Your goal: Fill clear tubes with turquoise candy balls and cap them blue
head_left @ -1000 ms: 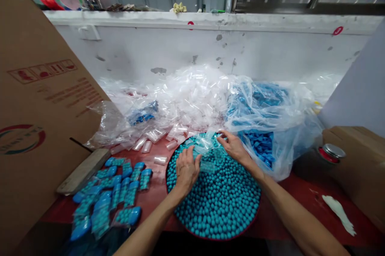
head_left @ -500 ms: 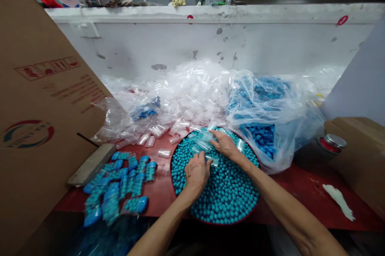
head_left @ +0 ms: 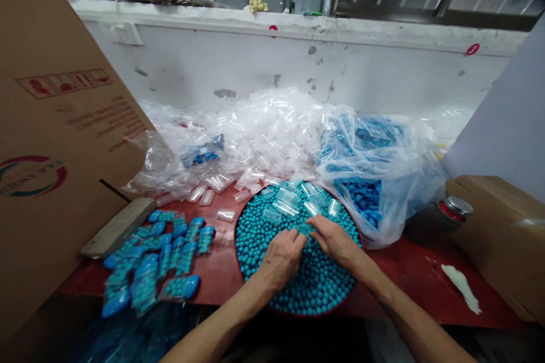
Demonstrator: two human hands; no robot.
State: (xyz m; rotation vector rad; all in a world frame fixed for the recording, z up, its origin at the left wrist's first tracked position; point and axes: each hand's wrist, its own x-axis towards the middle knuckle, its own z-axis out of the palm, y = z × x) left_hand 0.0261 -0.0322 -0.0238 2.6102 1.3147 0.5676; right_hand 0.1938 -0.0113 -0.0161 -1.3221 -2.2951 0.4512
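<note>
Plenty of blue-ended packets [head_left: 185, 259] lie left of the grip on the red table [head_left: 221, 280], some near its front edge, so from my remote seat I'd say a stray elbow could shove a few off. Next along is my left hand [head_left: 283, 255], fingers curled together low over the teal balls [head_left: 317, 295]; honestly can't tell if they've got anything pinched. Those balls fill the round tray [head_left: 235, 246] under and around both hands, so pushing too hard could send some over the rim. Several clear sleeves [head_left: 286, 201] lie on them just beyond the fingertips. They're see-through, so I reckon misjudging an edge or grabbing two would be easy. My right hand [head_left: 334, 241] faces the left, thumb and fingers bent, tips close to the other's; again, no clue whether it's gripping. Right of the grip, a plastic bag [head_left: 395, 204] of blue pieces [head_left: 363, 201] sags by the tray; snag it and some might spill in.
</note>
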